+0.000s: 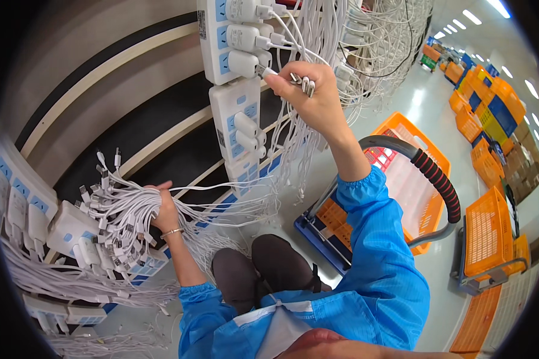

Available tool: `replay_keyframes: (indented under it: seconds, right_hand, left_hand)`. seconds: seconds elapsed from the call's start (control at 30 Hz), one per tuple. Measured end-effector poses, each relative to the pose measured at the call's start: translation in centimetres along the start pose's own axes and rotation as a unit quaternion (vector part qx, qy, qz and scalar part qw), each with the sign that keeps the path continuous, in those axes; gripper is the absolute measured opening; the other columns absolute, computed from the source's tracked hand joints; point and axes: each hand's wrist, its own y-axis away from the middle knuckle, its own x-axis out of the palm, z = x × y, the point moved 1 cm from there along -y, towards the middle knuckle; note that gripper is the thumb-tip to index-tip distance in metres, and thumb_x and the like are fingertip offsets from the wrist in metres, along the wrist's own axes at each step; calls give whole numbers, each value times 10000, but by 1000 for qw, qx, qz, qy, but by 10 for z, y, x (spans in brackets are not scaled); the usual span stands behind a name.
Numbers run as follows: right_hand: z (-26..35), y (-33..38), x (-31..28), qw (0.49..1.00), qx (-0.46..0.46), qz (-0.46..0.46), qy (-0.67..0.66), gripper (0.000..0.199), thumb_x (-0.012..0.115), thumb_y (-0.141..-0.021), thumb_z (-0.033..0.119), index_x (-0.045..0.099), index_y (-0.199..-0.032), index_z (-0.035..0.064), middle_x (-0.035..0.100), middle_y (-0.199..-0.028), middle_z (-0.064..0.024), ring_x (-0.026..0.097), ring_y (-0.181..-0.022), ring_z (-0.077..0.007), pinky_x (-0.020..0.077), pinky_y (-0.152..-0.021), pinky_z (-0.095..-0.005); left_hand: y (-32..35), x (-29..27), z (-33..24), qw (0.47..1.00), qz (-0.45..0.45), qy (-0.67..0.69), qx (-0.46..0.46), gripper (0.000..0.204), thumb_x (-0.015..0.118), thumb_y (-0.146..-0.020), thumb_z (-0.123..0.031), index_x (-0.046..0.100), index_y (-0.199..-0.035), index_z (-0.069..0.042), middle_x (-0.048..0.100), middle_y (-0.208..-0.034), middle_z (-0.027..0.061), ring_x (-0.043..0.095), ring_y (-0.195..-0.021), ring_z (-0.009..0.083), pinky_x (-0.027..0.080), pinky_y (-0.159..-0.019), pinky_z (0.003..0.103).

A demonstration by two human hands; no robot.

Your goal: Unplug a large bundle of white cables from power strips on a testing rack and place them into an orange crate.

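My left hand (pixel 165 214) is closed around a thick bundle of white USB cables (pixel 132 200), their plugs fanning out to the left and the cords trailing right and down. Higher up, my right hand (pixel 317 102) grips several white USB cables, whose metal plug ends (pixel 304 85) stick out of the fist. Its thumb and finger reach a plug beside a white charger (pixel 242 63) on the upper power strip (pixel 211 45). Other chargers on that strip have cables plugged in. A lower power strip (pixel 226 110) carries white chargers (pixel 245 125) with no cables visible in them.
More power strips (pixel 24 191) with chargers and cables line the rack at left. Dense white cables (pixel 320 30) hang beyond my right hand. A trolley with a black-and-red handle (pixel 434 173) and orange crate (pixel 440 164) stands at right. Orange crates (pixel 488 227) stand farther off.
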Motion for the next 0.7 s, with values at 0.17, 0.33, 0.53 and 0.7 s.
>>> replay_keyframes:
  seconds: [0.17,0.33,0.53,0.7]
  right_hand:
    - [11,-2,-4,1000,21,1,17,241,677,-823,181,617,-708,-23,575,-587,-113,515,-534,-187,413,-554,-314]
    - [13,-1,-4,995,-17,-39,90,230,674,-822,170,608,-725,-27,540,-582,-139,490,-520,-247,401,-537,-345]
    - [8,2,-3,994,-1,-59,88,240,673,-816,182,601,-715,-24,524,-575,-150,481,-513,-230,387,-518,-337]
    - [9,-4,-8,994,10,-20,109,260,686,-797,196,605,-706,-34,539,-575,-153,495,-520,-234,398,-532,-342]
  left_hand:
    - [-2,-7,0,992,-25,-99,74,47,554,-746,-52,583,-712,-37,652,-704,29,579,-638,201,419,-648,341]
    - [-3,-2,2,994,-39,-41,97,31,547,-715,-51,573,-697,-55,642,-652,28,582,-599,209,422,-610,348]
    - [-5,-4,0,987,-42,-96,121,13,571,-712,-59,578,-701,-62,642,-656,25,583,-592,213,415,-590,345]
    - [-4,-4,8,990,-34,-93,98,35,589,-707,-72,605,-738,-72,612,-648,36,570,-606,238,409,-593,351]
